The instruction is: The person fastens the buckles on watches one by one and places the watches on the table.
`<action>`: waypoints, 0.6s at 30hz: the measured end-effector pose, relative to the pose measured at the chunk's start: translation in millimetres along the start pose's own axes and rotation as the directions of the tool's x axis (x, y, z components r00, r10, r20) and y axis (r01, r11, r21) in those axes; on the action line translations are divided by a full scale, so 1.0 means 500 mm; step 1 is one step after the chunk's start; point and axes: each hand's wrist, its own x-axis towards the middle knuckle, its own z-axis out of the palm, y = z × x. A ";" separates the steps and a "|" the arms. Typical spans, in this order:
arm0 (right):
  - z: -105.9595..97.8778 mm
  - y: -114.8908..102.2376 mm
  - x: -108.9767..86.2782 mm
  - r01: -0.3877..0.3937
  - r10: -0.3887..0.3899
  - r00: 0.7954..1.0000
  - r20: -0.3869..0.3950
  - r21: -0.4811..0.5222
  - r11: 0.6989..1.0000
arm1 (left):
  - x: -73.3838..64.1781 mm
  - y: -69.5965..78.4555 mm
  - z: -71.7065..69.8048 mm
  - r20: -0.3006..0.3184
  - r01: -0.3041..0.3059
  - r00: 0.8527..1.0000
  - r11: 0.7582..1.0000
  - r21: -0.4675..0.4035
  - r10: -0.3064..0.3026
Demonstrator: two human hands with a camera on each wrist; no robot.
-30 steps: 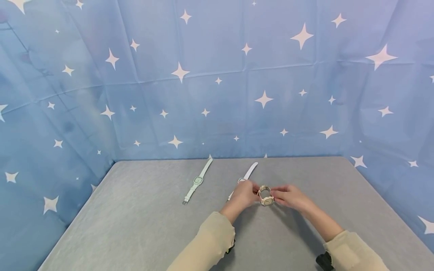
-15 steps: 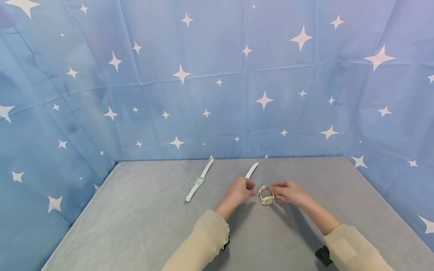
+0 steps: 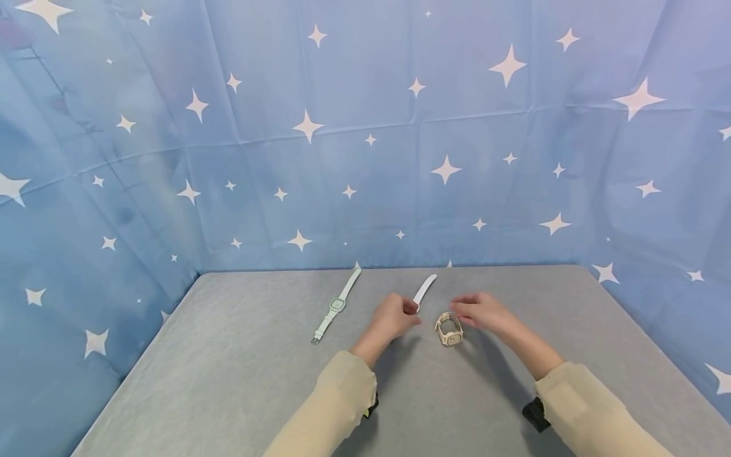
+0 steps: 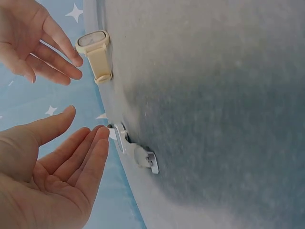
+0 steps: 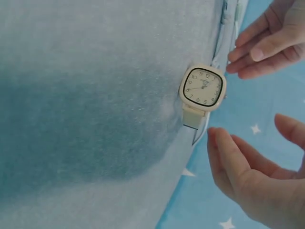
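Note:
A cream wristwatch [image 3: 454, 339] stands on the table with its strap closed in a loop and its square dial [image 5: 204, 88] facing the near side. My right hand [image 3: 484, 313] hovers just off the watch's right side, fingers relaxed and apart from it. To its left is my left hand [image 3: 394, 317], also holding nothing, with thumb and fingers parted in the left wrist view. Behind that hand lies a white wristwatch [image 3: 424, 289], partly hidden in the head view; its buckle end [image 4: 143, 156] shows in the left wrist view.
Farther left, a pale mint wristwatch [image 3: 337, 305] lies stretched out flat on the grey table [image 3: 228, 362]. A blue curtain with white stars [image 3: 365, 158] rises behind the table and along both sides.
Both hands have let go of the cream watch. The left hand has drawn away to the left, and the right hand has lifted slightly off. The watch stays standing in place.

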 end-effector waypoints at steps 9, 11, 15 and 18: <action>0.009 -0.010 0.008 0.013 -0.013 1.000 -0.006 0.020 1.000 | -0.003 -0.016 -0.016 -0.020 0.001 1.000 1.000 0.006 -0.001; 0.011 -0.013 0.008 0.009 -0.009 1.000 -0.011 0.018 1.000 | -0.003 -0.021 -0.018 -0.023 0.005 1.000 1.000 0.009 -0.005; 0.013 -0.018 0.007 0.008 -0.008 1.000 -0.009 0.010 1.000 | -0.002 -0.028 -0.020 -0.024 0.024 0.999 1.000 0.017 -0.024; 0.013 -0.020 0.008 0.011 -0.011 1.000 -0.004 -0.008 1.000 | -0.001 -0.031 -0.021 -0.027 0.038 0.999 0.999 0.027 -0.037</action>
